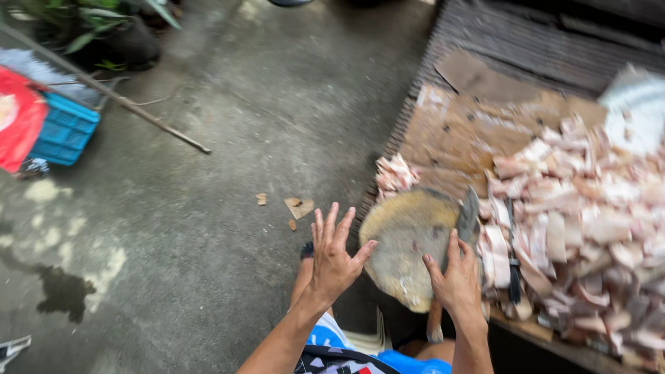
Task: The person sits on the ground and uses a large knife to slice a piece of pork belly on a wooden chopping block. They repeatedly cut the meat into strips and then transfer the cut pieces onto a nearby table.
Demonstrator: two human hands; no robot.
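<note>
Two hands | left hand (332, 260) spread open, empty | right hand (457, 280) clamped on grey steel cleaver (469, 216) over round wooden chopping block (405, 242) | step: between cuts; next needs meat strip from pale pile (589, 221).

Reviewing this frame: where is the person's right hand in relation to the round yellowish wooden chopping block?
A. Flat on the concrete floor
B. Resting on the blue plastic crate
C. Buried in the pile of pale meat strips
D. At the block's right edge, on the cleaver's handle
D: the right hand sits at the right edge of the round yellowish wooden chopping block, gripping the cleaver, while the left hand hovers open beside the block.
</note>
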